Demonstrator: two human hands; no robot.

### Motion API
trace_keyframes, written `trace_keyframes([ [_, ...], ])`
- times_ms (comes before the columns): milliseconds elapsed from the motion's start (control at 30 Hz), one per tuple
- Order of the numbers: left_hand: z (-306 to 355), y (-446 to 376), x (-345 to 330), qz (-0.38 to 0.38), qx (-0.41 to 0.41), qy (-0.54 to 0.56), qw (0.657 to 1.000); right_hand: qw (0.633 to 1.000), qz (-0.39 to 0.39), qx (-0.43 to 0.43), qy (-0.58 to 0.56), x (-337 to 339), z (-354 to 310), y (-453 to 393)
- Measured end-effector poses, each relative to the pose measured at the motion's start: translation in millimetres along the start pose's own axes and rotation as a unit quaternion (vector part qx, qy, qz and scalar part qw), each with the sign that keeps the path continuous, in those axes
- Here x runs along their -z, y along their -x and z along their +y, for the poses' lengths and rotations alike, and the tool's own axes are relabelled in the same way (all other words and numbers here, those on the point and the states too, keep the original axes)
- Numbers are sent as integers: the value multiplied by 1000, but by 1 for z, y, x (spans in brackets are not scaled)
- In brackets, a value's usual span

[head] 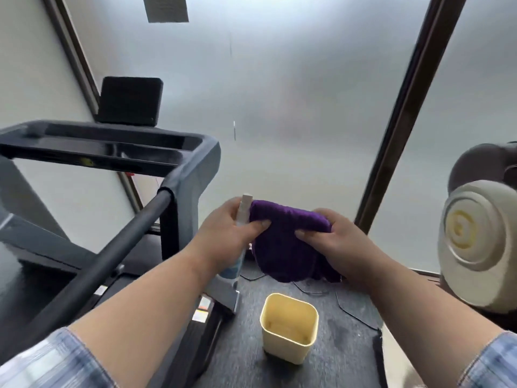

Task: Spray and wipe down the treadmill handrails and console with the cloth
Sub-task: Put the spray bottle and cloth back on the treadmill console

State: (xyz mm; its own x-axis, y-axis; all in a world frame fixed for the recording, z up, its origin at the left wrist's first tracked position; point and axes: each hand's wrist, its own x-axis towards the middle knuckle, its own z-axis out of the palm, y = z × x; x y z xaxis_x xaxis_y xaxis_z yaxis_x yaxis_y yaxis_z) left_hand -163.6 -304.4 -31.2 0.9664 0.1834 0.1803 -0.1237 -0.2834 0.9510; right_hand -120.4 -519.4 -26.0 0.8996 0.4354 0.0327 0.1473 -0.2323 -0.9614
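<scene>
Purple cloth (288, 242), bunched and drooping, is pinched by both hands, left hand (229, 236) also gripping a spray bottle (242, 217).

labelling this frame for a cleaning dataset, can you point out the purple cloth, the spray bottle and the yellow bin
purple cloth (288, 233): head view, middle of the bunched fabric between the hands.
spray bottle (242, 211): head view, upper white body beside the left hand's fingers.
yellow bin (288, 340): head view, front wall below the rim.
</scene>
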Motion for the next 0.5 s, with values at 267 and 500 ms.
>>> trace_keyframes([
  [267,-21,-97,48,47,29,12,998,996,-28,30,-83,-28,-5,-130],
  [500,1,-151,76,259,-9,24,965,988,-55,28,-141,-32,-10,-208],
])
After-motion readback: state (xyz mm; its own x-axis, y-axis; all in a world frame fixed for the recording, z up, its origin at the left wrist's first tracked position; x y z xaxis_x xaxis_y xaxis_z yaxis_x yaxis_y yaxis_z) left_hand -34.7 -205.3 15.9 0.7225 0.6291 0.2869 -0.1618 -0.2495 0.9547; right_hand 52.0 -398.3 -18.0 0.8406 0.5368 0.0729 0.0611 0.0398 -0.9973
